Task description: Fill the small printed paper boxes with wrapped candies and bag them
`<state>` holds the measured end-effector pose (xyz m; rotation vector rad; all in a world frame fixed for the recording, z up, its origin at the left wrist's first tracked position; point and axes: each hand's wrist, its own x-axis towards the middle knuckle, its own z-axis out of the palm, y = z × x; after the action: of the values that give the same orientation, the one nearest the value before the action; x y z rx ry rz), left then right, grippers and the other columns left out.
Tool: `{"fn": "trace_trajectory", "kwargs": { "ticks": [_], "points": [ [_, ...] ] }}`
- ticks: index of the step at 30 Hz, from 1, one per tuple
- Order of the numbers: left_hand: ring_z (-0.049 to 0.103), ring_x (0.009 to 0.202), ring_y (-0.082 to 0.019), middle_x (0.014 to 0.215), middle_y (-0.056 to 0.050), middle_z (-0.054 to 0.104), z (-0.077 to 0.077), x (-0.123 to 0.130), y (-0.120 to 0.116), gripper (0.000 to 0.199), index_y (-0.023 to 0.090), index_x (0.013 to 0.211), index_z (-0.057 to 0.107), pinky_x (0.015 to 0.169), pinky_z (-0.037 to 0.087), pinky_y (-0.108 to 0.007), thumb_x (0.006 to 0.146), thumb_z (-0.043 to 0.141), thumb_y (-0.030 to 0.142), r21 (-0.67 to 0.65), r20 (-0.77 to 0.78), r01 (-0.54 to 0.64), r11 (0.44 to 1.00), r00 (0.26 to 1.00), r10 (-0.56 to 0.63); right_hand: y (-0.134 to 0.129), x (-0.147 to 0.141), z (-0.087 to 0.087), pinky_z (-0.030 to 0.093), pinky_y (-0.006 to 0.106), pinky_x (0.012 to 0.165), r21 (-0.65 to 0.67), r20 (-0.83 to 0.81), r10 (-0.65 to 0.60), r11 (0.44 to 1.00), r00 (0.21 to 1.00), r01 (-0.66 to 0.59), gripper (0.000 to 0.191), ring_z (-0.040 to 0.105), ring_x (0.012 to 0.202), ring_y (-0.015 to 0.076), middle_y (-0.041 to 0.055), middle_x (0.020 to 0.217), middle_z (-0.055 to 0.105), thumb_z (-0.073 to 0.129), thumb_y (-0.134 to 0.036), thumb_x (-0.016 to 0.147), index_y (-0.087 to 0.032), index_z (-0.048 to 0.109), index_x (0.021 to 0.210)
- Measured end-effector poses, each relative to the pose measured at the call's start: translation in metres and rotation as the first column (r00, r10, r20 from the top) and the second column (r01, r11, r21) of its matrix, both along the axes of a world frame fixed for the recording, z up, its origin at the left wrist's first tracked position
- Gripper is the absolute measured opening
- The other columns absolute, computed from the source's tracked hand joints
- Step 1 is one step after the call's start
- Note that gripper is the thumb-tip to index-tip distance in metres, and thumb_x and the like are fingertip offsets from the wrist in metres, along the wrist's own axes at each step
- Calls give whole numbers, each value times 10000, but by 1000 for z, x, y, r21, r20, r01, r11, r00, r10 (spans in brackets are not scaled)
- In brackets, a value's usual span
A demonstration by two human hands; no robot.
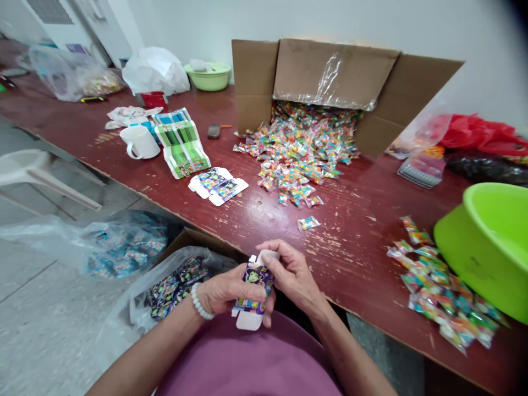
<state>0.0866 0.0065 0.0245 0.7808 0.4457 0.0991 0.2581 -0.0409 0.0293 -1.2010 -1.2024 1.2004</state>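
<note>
My left hand [233, 290] grips a small printed candy box [252, 275] of purple card with a cartoon figure, its thumb across the front. The box stands upright over my lap, and a white flap hangs from its lower end. My right hand [293, 270] pinches the white flap at its upper end between thumb and fingers. Whether anything is inside the box is hidden. A single wrapped candy [308, 223] lies on the table just beyond my hands. Flat unfolded box blanks [220, 185] lie to the left.
A cardboard carton [334, 71] on its side spills wrapped candies [305, 148] onto the red table [350, 247]. More candies [445, 291] lie beside a green basin [462, 236]. A white mug [140, 143] and green printed sheets [181, 144] stand left. Below, a bag holds filled-looking purple packs [177, 286].
</note>
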Motion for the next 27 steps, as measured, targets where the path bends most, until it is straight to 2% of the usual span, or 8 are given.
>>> {"fn": "trace_trajectory", "kwargs": {
  "ticks": [5,9,11,15,17,20,23,27],
  "points": [
    [674,602,-179,722,-74,683,-2,7,-10,404,119,774,695,531,511,-236,619,861,454,124,-26,-173,977,984,178,-3,1,-3,482,231,593,-78,-141,-5,997,990,-6,384,589,671,129,-12,849,643,633,-412,901,-269,567,1250],
    [652,499,-162,643,-45,664,1,8,-10,401,127,749,664,470,504,-232,642,842,471,176,-104,-290,941,945,311,-1,0,-7,539,298,775,-27,-165,-49,999,985,46,503,651,851,172,35,1040,679,701,-380,846,-287,527,1309],
    [640,465,-156,619,-32,663,1,8,-9,387,132,767,655,455,508,-236,657,837,455,219,-154,-336,916,915,373,0,-1,-6,540,297,774,-23,-168,-36,999,985,33,449,654,843,169,39,1047,686,712,-378,836,-275,579,1252],
    [612,442,-143,603,-17,661,-2,11,-9,357,129,798,654,458,522,-258,684,827,420,309,-249,-363,879,862,443,-1,-5,-7,486,244,525,-95,-234,32,994,972,-55,242,576,547,111,3,808,663,674,-440,861,-207,667,922],
    [598,468,-125,597,-7,644,-4,14,-7,350,129,766,636,473,508,-239,710,808,428,349,-250,-369,861,849,465,0,-6,-8,448,232,463,-120,-226,-51,992,973,24,295,522,474,95,-16,705,612,679,-472,849,-187,640,783],
    [633,636,-117,732,-14,678,-4,16,-4,303,136,837,646,594,522,-213,769,773,403,464,-178,-380,800,845,504,2,-2,-11,476,235,521,-114,-126,-218,972,968,204,326,542,544,111,-12,678,604,702,-483,827,-175,642,741],
    [673,823,-148,949,-28,713,0,16,-5,370,183,1077,598,746,559,-256,785,766,336,538,-79,-455,709,810,581,4,3,-13,509,259,614,-128,-111,-239,966,965,225,316,591,647,140,12,744,656,692,-483,837,-170,663,805],
    [682,730,-148,899,5,707,4,17,-13,566,253,1245,435,689,575,-271,783,759,293,551,-34,-564,615,721,692,7,-1,-13,513,260,636,-132,-225,-287,956,931,263,395,611,666,145,-27,740,652,732,-424,806,-217,599,1115]
  ]
}}
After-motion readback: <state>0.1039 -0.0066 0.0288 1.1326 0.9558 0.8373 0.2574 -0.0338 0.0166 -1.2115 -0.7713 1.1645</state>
